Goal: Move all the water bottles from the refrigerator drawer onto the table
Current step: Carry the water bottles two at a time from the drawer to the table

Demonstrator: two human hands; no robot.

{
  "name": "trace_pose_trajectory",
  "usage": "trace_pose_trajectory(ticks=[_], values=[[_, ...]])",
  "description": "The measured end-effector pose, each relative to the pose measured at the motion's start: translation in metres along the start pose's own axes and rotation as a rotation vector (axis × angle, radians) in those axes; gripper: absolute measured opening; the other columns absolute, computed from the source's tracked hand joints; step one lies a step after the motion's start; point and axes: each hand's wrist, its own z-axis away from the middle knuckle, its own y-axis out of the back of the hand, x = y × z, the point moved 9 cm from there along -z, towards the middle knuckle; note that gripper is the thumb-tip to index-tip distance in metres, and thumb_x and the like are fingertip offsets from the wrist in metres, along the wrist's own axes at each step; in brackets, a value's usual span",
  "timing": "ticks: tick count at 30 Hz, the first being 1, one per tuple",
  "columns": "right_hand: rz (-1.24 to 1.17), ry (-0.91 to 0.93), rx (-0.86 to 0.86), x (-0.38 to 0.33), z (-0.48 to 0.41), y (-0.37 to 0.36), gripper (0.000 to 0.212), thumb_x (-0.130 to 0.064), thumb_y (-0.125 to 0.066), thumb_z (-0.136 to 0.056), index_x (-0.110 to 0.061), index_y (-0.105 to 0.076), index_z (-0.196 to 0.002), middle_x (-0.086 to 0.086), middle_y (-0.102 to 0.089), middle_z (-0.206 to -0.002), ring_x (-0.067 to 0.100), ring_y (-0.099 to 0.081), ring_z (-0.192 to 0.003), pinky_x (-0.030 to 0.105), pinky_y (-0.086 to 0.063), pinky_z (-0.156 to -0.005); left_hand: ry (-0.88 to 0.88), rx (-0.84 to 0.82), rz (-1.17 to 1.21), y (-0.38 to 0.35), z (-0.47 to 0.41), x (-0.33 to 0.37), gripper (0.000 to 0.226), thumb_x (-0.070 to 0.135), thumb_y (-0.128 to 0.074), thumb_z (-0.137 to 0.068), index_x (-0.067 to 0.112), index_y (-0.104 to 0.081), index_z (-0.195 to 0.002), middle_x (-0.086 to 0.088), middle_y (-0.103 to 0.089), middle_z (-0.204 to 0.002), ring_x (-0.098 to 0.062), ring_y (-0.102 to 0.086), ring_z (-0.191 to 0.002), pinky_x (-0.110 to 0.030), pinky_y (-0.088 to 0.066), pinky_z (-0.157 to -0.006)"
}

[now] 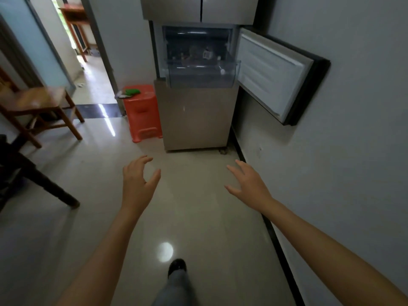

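While the refrigerator [194,111] stands ahead with its door [273,76] swung wide, the clear drawer [203,74] is seen drawn out, well apart from both arms. Left grip [138,180] and right grip [249,184] are held spread and empty above the floor. Water bottles [198,53] are only guessed from blurred shapes inside the drawer. The approach is judged the step in hand; a reach into the drawer is called for next.

glossy tiled floor [198,217], clear plastic drawer [202,75] (scuffed), wooden chair [39,100]
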Motion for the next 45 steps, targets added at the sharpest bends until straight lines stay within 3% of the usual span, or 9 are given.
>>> trace_pose_trajectory(ticks=[5,11,16,26,32,39,43,45], values=[[0.0,0.029,-0.001,0.007,-0.081,-0.002,0.061,-0.033,-0.057,-0.088,-0.013,-0.033,-0.141,0.015,-0.022,-0.151,0.026,-0.018,-0.141,0.034,-0.015,-0.114,0.018,0.022,0.017,-0.032,-0.063,-0.027,0.033,0.01,-0.065,-0.08,-0.001,-0.059,-0.111,-0.022,-0.057,-0.117,-0.038,-0.047,-0.112,-0.032,-0.029,-0.092],[0.073,0.044,0.043,0.018,-0.195,0.019,0.06,-0.034,-0.055,-0.09,-0.015,-0.032,-0.142,0.013,-0.022,-0.152,0.024,-0.019,-0.141,0.031,-0.015,-0.114,-0.029,0.038,0.093,-0.068,-0.181,-0.042,0.039,0.019,-0.057,-0.074,-0.003,-0.06,-0.106,-0.022,-0.06,-0.11,-0.039,-0.052,-0.105,-0.034,-0.032,-0.091],[0.07,0.005,0.079,0.032,-0.277,0.034,0.06,-0.036,-0.053,-0.091,-0.018,-0.03,-0.143,0.01,-0.02,-0.153,0.022,-0.016,-0.142,0.03,-0.013,-0.114,-0.071,-0.017,0.121,-0.108,-0.268,-0.05,0.04,0.025,-0.055,-0.076,0.003,-0.061,-0.109,-0.016,-0.058,-0.117,-0.032,-0.048,-0.112,-0.032,-0.032,-0.096],[0.005,-0.104,0.063,0.09,-0.363,0.036,0.059,-0.034,-0.054,-0.09,-0.018,-0.031,-0.142,0.009,-0.02,-0.153,0.021,-0.017,-0.141,0.031,-0.016,-0.113,-0.068,-0.113,0.093,-0.17,-0.349,-0.07,0.052,0.044,-0.046,-0.076,0.004,-0.062,-0.105,-0.016,-0.061,-0.113,-0.032,-0.051,-0.11,-0.026,-0.029,-0.095],[-0.017,-0.073,0.047,0.12,-0.44,0.036,0.06,-0.038,-0.051,-0.091,-0.021,-0.027,-0.143,0.007,-0.016,-0.154,0.02,-0.013,-0.142,0.031,-0.013,-0.114,-0.039,-0.096,0.052,-0.192,-0.397,-0.082,0.053,0.044,-0.044,-0.075,0.006,-0.063,-0.105,-0.013,-0.061,-0.114,-0.031,-0.051,-0.111,-0.031,-0.033,-0.095],[-0.077,-0.009,0.085,0.157,-0.546,0.056,0.059,-0.037,-0.051,-0.091,-0.021,-0.028,-0.143,0.007,-0.016,-0.154,0.021,-0.012,-0.142,0.034,-0.013,-0.115,-0.019,-0.06,-0.007,-0.234,-0.484,-0.069,0.048,0.042,-0.05,-0.077,0.008,-0.061,-0.109,-0.012,-0.059,-0.116,-0.031,-0.05,-0.11,-0.048,-0.044,-0.092],[-0.088,0.007,0.066,0.185,-0.594,0.063,0.059,-0.039,-0.049,-0.092,-0.022,-0.026,-0.144,0.006,-0.013,-0.155,0.02,-0.01,-0.143,0.034,-0.012,-0.116,0.0,-0.057,0.001,-0.267,-0.522,-0.058,0.039,0.033,-0.058,-0.08,0.009,-0.059,-0.111,-0.01,-0.055,-0.121,-0.026,-0.045,-0.115,-0.051,-0.047,-0.09],[-0.102,0.007,0.06,0.198,-0.61,0.063,0.059,-0.039,-0.048,-0.092,-0.022,-0.026,-0.144,0.005,-0.013,-0.155,0.019,-0.01,-0.143,0.033,-0.013,-0.116,0.001,-0.041,-0.012,-0.28,-0.53,-0.053,0.044,0.037,-0.055,-0.078,0.009,-0.059,-0.111,-0.008,-0.054,-0.121,-0.023,-0.044,-0.116,-0.045,-0.043,-0.095]])
